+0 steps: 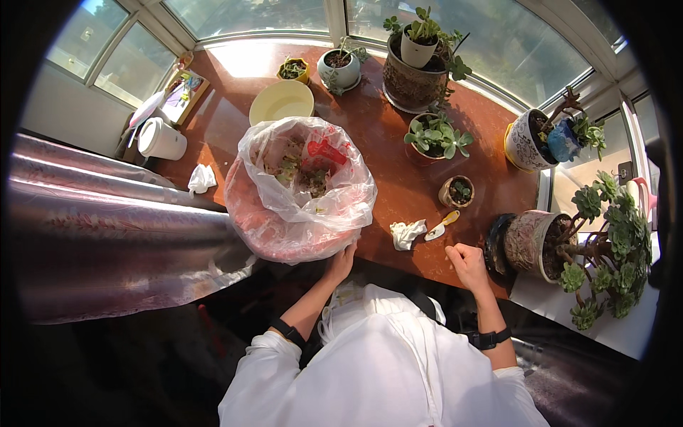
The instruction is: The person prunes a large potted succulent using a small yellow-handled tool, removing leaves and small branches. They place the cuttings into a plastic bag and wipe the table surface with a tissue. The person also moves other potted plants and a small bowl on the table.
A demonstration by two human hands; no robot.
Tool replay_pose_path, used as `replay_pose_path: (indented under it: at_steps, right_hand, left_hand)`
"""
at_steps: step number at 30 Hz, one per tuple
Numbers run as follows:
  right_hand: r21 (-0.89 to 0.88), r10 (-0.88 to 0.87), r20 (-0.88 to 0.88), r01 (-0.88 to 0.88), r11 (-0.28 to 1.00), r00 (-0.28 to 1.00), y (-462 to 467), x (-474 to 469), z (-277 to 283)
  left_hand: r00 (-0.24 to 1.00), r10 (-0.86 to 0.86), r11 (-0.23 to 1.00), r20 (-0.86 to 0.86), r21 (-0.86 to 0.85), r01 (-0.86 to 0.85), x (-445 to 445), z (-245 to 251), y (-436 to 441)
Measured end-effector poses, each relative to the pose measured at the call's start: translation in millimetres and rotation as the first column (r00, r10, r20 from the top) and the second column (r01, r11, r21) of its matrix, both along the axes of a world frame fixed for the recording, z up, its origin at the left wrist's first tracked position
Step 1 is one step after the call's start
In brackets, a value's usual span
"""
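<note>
A large round container lined with a translucent plastic bag (299, 213) stands near the front of the table, with plant scraps (307, 176) inside it. My left hand (340, 264) is at the container's lower right side, its fingers partly hidden beneath or behind it; whether it grips is not clear. My right hand (466, 262) is loosely curled at the table's front edge, and nothing shows in it. Just beyond it lie a small trowel with a yellow handle (442, 225) and a crumpled white tissue (407, 235). A small pot with a succulent (457, 192) stands farther back.
Behind the bag is a pale yellow bowl (267, 104). Several potted plants stand along the window, including a large brown pot (413, 82). A tipped-looking pot with a branching succulent (533, 243) is close right of my right hand. At left are a lidded white cup (161, 140) and a curtain (133, 240).
</note>
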State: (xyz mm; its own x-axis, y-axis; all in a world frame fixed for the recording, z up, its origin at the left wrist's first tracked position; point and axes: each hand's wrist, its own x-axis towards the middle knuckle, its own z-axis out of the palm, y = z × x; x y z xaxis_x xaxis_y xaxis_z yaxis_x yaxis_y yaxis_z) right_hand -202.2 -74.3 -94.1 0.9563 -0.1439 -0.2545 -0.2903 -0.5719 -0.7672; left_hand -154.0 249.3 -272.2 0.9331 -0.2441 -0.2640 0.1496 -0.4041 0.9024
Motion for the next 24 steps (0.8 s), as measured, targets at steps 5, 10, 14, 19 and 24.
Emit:
replay_pose_path:
  at_steps: [5,10,14,19,24]
  right_hand:
    - [0.221,0.254,-0.07,-0.233,0.947,0.965,60,114,-1]
    - [0.324,0.343,-0.009,-0.322,0.89,0.939,106,237,-29]
    - [0.428,0.401,-0.077,-0.332,0.84,0.913,130,323,-67]
    - [0.135,0.477,-0.244,-0.457,0.879,0.845,174,405,-95]
    - [0.619,0.414,-0.383,-0.104,0.779,0.826,220,438,-95]
  left_hand:
    - [0.999,-0.01,0.968,0.039,0.25,0.0,-12,-52,57]
    - [0.98,0.08,0.986,-0.182,0.157,-0.051,11,-66,69]
    - [0.962,0.094,0.991,-0.256,0.119,-0.065,13,-66,75]
    - [0.93,0.115,0.992,-0.35,0.095,-0.086,-2,-62,89]
    - [0.89,0.155,0.988,-0.43,0.093,-0.127,-20,-56,101]
